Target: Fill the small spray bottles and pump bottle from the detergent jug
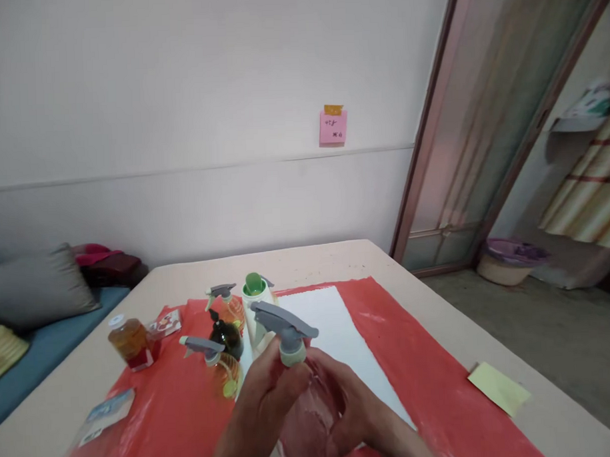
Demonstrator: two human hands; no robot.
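Between my two hands is a clear spray bottle (308, 425) with a grey trigger head and a pale green collar. My left hand (268, 400) wraps its left side, the thumb lying just below the collar. On the other side my right hand (348, 403) closes around the bottle's body. Just beyond it stands a white container (256, 289) with a green scoop (254, 282) in its mouth. To the left are a dark pump bottle (227, 338) and a spray bottle (222, 371) with yellowish contents; another spray bottle (232, 308) stands behind them.
A red plastic sheet (403, 332) and a white sheet (333, 321) cover part of the table (428, 304). At left are a bottle of amber liquid (130, 340), a small packet (165, 323) and a clear pouch (107, 415). A yellow note (499, 387) lies at the right edge.
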